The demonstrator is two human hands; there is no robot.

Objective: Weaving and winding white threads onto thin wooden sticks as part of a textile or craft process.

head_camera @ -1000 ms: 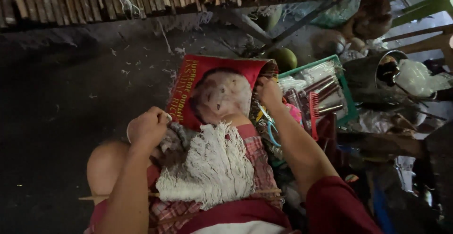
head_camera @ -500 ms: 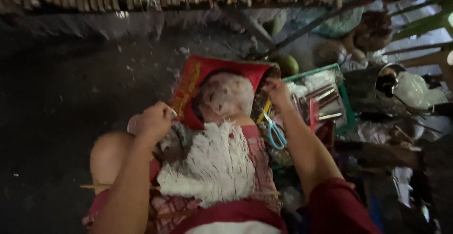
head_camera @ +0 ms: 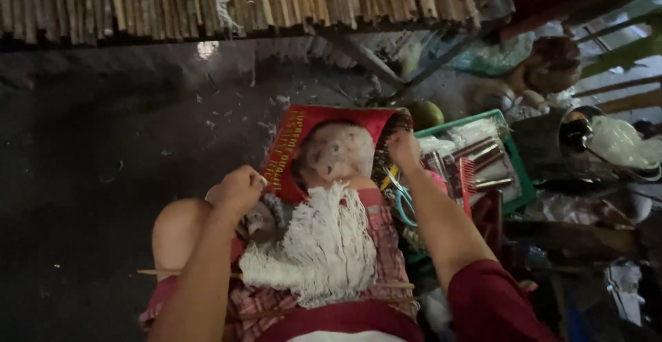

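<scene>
We take the red printed sack (head_camera: 324, 150) on the ground as our landmark. Our left hand (head_camera: 240, 190) sits just left of the sack's lower edge, forearm running up from the bottom of the view, fingers clenched into a fist over the grey end of the white fringed cloth (head_camera: 324, 245) that lies across our lap, just below the sack. Our right hand (head_camera: 403, 149) reaches to the sack's right edge, arm stretched long from the red sleeve, knuckles up; its fingers curl down beside the sack's rim, and we cannot tell whether they grip anything. Just below that hand, right of the sack, lie blue-handled scissors (head_camera: 402, 200). Further right stands a green tray (head_camera: 518, 176) crowded with small tools, a red comb (head_camera: 468, 175) at its near side. Left of the sack the dark ground (head_camera: 89, 176) lies open, dotted with pale scraps. Above the sack a bamboo slat panel (head_camera: 234, 1) closes the far edge; clutter crowds the right.
</scene>
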